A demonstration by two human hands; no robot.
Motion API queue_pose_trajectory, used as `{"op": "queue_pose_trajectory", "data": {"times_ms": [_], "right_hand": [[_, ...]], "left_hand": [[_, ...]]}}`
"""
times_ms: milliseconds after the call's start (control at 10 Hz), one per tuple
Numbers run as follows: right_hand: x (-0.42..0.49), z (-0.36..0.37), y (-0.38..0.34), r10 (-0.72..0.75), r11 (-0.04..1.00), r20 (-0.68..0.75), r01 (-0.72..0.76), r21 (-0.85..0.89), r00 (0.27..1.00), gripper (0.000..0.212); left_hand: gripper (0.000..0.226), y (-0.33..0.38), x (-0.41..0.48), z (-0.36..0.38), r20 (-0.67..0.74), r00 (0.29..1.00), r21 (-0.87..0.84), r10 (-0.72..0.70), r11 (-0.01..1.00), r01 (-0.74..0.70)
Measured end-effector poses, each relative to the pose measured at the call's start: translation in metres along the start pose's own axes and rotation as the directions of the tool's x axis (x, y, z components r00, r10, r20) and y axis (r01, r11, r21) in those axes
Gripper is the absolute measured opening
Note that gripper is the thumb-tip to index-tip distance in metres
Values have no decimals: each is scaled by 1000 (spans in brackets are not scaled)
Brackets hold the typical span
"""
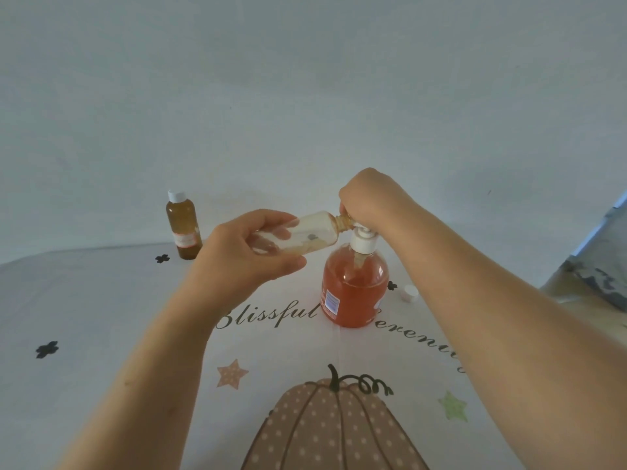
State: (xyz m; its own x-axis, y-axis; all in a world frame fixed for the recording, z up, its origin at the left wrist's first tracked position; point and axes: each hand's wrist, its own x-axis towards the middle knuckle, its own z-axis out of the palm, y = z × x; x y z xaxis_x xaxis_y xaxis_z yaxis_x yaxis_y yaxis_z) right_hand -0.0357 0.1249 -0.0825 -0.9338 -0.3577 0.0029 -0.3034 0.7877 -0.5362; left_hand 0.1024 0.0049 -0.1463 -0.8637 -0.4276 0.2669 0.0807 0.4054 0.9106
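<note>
In L fingers (266,219): bottle (312,237), by pump (361,241)

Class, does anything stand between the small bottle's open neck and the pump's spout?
Nothing visible does. The left hand holds the small bottle with its neck at the pump, under the right hand.

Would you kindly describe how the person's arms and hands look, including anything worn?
The left hand and right hand wear no gloves, and no ring, watch or bracelet shows. Left forearm and right forearm are bare, no sleeves in view.
</note>
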Motion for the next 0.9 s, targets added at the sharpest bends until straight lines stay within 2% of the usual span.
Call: {"op": "queue_pose_trajectory", "data": {"times_ms": [100, 200, 300, 400, 600, 700, 900], "right_hand": [[16, 0, -5, 51, 992, 34, -47, -114, 998, 15], [15, -2, -12, 108, 987, 70, -98, -128, 992, 16], [15, -3, -8, 116, 992, 67, -113, -54, 991, 26], [14, -2, -7, 115, 993, 87, -114, -20, 989, 30], [17, 6, 7, -30, 999, 75, 33, -43, 997, 32], [17, 9, 14, -57, 998, 52, 58, -13, 997, 32], [25, 6, 3, 44, 998, 72, -41, -41, 996, 27]], "left_hand": [[42, 2, 0, 0, -3, 1000, -17, 3, 1000, -3], [44, 3, -1, 0, -2, 1000, -14, 9, 1000, -9], [44, 3, -1, -1, 6, 1000, -33, 2, 999, -2], [44, 2, 0, 0, 12, 1000, -50, 1, 999, 0], [44, -2, 2, 0, 13, 1000, -19, -1, 1000, 2], [43, -2, 1, 0, 23, 1000, -21, -10, 1000, 11], [43, -1, 0, 2, 15, 1000, -38, 0, 999, 1]]}}
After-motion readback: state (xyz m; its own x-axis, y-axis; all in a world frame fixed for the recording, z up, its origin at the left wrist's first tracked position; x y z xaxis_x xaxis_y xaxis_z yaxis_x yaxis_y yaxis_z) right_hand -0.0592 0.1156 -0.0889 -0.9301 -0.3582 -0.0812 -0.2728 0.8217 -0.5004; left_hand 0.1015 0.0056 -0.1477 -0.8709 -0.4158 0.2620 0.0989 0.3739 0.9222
